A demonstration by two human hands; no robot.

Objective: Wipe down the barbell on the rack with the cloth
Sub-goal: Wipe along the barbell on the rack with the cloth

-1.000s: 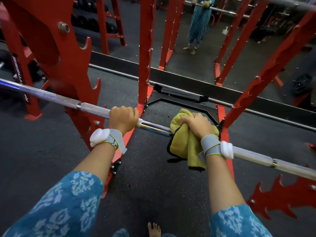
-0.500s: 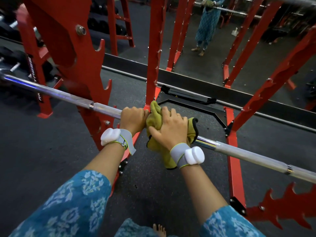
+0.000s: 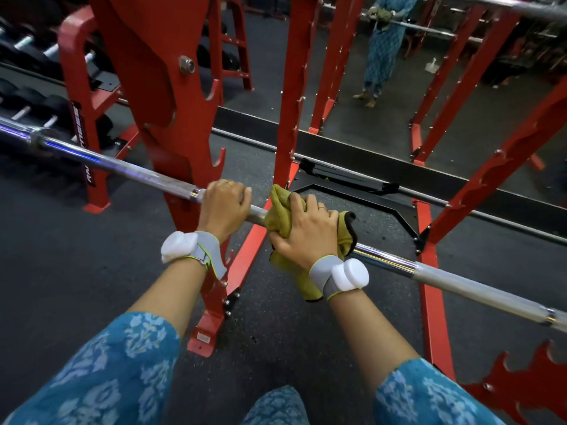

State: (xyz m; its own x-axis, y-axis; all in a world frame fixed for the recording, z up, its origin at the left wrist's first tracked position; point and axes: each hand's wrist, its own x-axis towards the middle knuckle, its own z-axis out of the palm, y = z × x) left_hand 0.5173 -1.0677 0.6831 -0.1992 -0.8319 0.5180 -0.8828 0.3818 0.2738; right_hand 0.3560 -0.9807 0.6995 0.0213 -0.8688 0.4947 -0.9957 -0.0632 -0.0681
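Barbell (image 3: 429, 271): carried on red rack (image 3: 153, 87), long axis run from 10 to 4 o'clock.
Left hand (image 3: 222, 207): fingers clamped round bare bar.
Right hand (image 3: 303, 228): fingers curled over cloth (image 3: 280, 216) on bar, just beside the other hand, at its 4 o'clock.
Stroke: judged free toward 4 o'clock only.

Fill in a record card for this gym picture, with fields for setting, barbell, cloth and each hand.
Setting: gym with dark floor and mirror ahead
Barbell: barbell rests across the red rack, running from upper left to lower right
Cloth: yellow-green cloth with a dark edge, bunched over the bar, part hanging below
Left hand: left hand grips the bare bar
Right hand: right hand holds the cloth wrapped round the bar, just right of the left hand
Between hands: a short stretch of bare bar shows
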